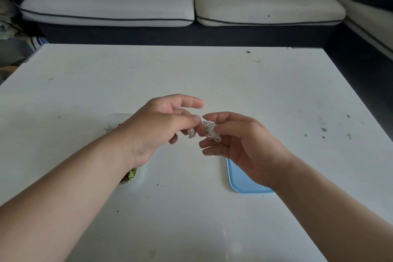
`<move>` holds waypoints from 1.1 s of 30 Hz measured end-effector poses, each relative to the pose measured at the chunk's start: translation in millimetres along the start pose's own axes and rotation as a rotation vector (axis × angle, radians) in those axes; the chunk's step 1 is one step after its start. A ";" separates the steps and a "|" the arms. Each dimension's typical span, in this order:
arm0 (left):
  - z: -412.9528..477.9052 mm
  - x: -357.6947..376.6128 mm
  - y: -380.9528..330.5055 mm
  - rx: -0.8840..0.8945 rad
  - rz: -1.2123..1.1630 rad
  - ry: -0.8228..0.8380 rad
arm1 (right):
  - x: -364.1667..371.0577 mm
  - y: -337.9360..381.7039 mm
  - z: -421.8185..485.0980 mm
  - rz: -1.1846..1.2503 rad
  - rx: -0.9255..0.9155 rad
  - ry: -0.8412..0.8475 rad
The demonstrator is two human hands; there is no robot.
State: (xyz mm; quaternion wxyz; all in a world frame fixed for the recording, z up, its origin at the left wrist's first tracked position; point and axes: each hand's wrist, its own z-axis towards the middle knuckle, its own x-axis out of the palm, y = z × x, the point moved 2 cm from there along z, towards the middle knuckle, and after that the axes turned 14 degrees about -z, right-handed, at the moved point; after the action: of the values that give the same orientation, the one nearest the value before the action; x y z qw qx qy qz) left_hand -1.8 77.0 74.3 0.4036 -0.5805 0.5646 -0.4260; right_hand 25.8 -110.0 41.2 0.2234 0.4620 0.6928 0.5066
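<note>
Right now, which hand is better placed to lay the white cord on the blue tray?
Probably the right hand: it holds the bundled white cord above the blue tray. The left hand only pinches one end.

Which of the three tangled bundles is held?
The white bundle at centre, pinched between the left hand and right hand; the second white bundle and the green-yellow bundle lie on the table.

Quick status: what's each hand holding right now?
Left hand: pinching the tangled white cord.
Right hand: pinching the same cord, lower fingers loose.
</note>
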 end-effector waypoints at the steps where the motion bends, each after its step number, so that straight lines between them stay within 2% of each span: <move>1: 0.0 -0.1 0.7 0.016 0.014 0.006 | 1.4 0.1 0.0 -0.002 -0.003 0.013; 8: -2.4 -6.4 1.6 0.029 0.004 0.002 | 4.7 -1.9 2.1 0.030 -0.017 -0.002; 12: -4.1 -3.4 6.6 0.052 0.037 -0.101 | 3.6 -4.2 3.6 -0.013 -0.065 -0.003; 16: -2.8 -2.3 12.2 0.053 0.085 -0.249 | 2.2 -3.8 3.6 -0.064 -0.126 -0.125; 19: 0.0 2.2 13.7 -0.016 -0.019 -0.216 | 3.6 -3.5 1.7 -0.193 -0.188 -0.233; 23: 2.2 10.2 18.1 -0.055 -0.068 -0.186 | 10.7 -0.5 -4.9 -0.580 -0.301 -0.353; 25: 3.1 11.9 20.8 -0.075 -0.112 -0.173 | 13.4 -0.7 -6.2 -0.661 -0.340 -0.378; 29: 5.3 12.8 22.9 -0.066 -0.216 -0.185 | 15.9 -2.1 -9.0 -0.620 -0.388 -0.362; 33: 6.9 11.2 20.3 0.017 -0.191 -0.212 | 9.1 1.3 -5.8 -0.320 -0.284 -0.405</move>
State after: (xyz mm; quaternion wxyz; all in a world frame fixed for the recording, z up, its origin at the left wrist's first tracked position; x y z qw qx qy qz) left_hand -1.5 65.0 53.3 0.4235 -0.6697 0.4574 -0.4037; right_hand 17.6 -104.9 46.1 0.4965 0.4025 0.6205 0.4543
